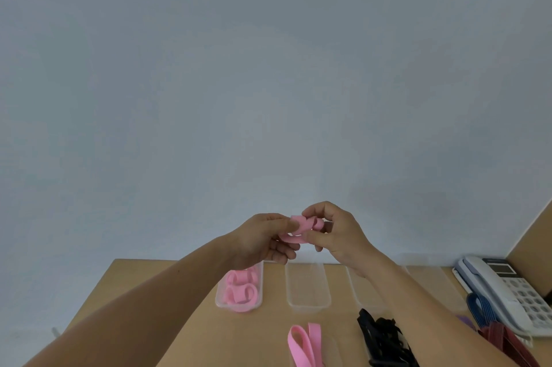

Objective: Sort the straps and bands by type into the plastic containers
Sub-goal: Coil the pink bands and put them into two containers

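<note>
Pink bands (240, 292), black straps (385, 339), blue cords (479, 311), a tan table (167, 304).

This is looking like an office. A corded phone (504, 292) with a keypad and small display is sitting at the right edge of a wooden desk (254, 336). The desk is standing against a plain grey-blue wall (268, 67), and a brown panel (534, 241) is closing off its right side. Clear containers (307, 286) are lying in a row on it.

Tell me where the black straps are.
In the head view, the black straps lie heaped on the table at lower right, between the loose pink band and the right forearm.
</note>
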Motion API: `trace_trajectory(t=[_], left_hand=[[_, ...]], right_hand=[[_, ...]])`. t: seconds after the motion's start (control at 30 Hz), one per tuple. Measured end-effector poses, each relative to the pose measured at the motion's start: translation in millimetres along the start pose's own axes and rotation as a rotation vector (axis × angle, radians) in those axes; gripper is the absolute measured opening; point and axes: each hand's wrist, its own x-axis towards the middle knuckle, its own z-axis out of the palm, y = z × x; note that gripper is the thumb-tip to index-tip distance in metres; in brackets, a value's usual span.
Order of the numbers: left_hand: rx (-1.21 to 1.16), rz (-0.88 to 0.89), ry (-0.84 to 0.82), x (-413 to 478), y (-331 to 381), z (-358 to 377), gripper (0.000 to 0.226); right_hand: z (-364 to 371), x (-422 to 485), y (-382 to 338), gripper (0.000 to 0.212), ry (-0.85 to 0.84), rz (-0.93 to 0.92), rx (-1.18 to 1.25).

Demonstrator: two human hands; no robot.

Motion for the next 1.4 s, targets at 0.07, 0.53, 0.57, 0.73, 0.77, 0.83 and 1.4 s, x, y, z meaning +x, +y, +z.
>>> trace_trajectory(t=[0.07, 0.53, 0.57, 0.73, 0.77, 0.83, 1.4], left_hand=[[-0.015, -0.027, -0.006, 2.0, -4.7, -5.8, 0.02], [0.162, -0.188, -0.039, 44.8, -56.4, -17.5, 0.011], [0.188, -0.194, -0.036, 52.2, -61.2, -14.9, 0.009], [0.428, -0.242, 0.125, 101.2, -93.9, -13.2, 0.036], [0.534, -0.224, 0.159, 111.1, -101.4, -15.1, 0.039], [0.82, -0.176, 0.211, 128.3, -115.1, -21.0, 0.046], [1.443, 0.027, 0.128, 195.7, -186.7, -42.7, 0.04]], right_hand=[[4.2, 1.1, 2.8, 0.028, -0.004, 0.013, -0.04], [19.4, 12.0, 64.3, 0.021, -0.049, 0.139, -0.332], [17.7, 14.6, 72.0, 0.019, -0.043, 0.168, -0.314], [5.7, 42.7, 121.5, 0.027, -0.056, 0.251, -0.353], [3.7, 50.1, 132.8, 0.029, -0.064, 0.273, -0.368], [1.9, 65.6, 155.6, 0.031, -0.086, 0.318, -0.398], [36.6, 125.1, 241.1, 0.015, -0.23, 0.291, -0.599]])
